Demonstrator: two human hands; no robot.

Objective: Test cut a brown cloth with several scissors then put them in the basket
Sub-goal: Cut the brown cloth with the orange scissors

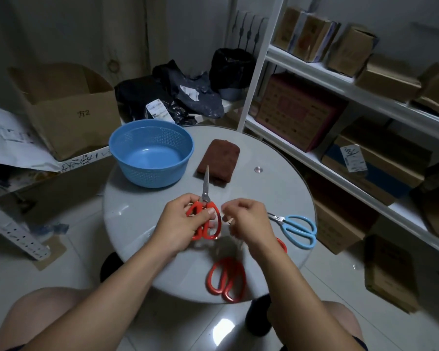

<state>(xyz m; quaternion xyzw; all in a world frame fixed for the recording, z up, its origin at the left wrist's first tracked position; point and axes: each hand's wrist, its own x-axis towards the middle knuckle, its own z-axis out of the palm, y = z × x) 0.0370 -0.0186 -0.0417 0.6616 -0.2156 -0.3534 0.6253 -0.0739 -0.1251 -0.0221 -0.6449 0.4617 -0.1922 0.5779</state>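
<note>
My left hand (180,224) grips the handles of red-handled scissors (207,219), whose closed blades point away toward the folded brown cloth (218,160) at the table's far side. Just right of those handles hovers my right hand (246,219), its fingers pinched close together; whether it holds something small I cannot tell. Left of the cloth stands an empty blue basket (151,153). A second pair of red scissors (226,278) lies near the front edge, partly under my right forearm. Blue-handled scissors (298,229) lie at the right. Another red handle (282,245) peeks out behind my right wrist.
Everything sits on a small round grey table (137,224) with a metal stud (258,169). White shelves with cardboard boxes (352,102) run along the right. An open carton (69,107) and dark bags (178,95) lie behind the table. My knees are below.
</note>
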